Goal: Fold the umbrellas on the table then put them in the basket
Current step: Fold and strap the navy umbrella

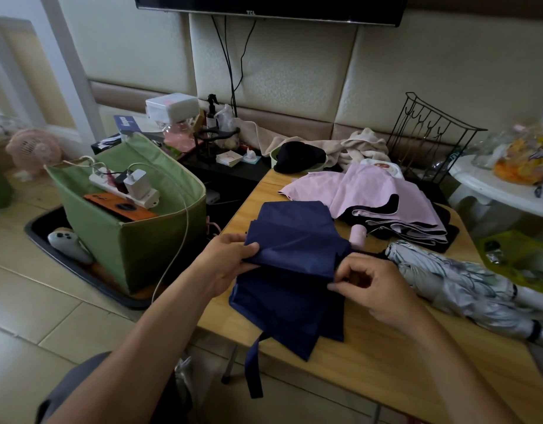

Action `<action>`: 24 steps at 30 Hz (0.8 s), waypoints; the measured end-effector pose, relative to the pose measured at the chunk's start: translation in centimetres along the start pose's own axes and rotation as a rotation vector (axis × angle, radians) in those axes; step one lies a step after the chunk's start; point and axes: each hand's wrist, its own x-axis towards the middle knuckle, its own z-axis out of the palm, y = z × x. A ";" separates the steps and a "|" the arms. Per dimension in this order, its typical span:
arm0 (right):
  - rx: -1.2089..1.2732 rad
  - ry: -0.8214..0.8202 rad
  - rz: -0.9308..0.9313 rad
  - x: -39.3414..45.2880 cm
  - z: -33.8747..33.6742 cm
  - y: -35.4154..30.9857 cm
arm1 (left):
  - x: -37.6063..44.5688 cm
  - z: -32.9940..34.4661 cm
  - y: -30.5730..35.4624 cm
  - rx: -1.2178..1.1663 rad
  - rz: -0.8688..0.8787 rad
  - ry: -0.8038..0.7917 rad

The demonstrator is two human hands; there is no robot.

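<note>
A navy blue umbrella lies loosely gathered on the wooden table, its strap hanging over the front edge. My left hand pinches a fold of its cloth at the left side. My right hand pinches the cloth at the right side, fingers curled. A pink umbrella with black lining lies unfolded behind it. A grey patterned umbrella lies collapsed at the right. The green fabric basket stands on the floor to the left, holding a power strip and an orange object.
A black tray under the basket holds a grey object. A black wire rack, towels and a black hat sit at the table's back. A white round table with bags stands right. Cables run from the basket.
</note>
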 end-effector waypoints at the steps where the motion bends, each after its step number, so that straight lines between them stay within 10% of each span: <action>1: 0.011 -0.055 0.029 -0.1 -0.3 0.2 | 0.1 0.0 -0.1 0.009 -0.002 0.002; 8: 0.301 -0.178 0.213 -0.4 1.3 -0.8 | 0.0 -0.4 0.1 0.088 -0.002 -0.008; 24: -0.041 -0.319 0.481 -0.2 1.9 -1.7 | 1.6 -2.6 -1.4 0.792 0.280 0.220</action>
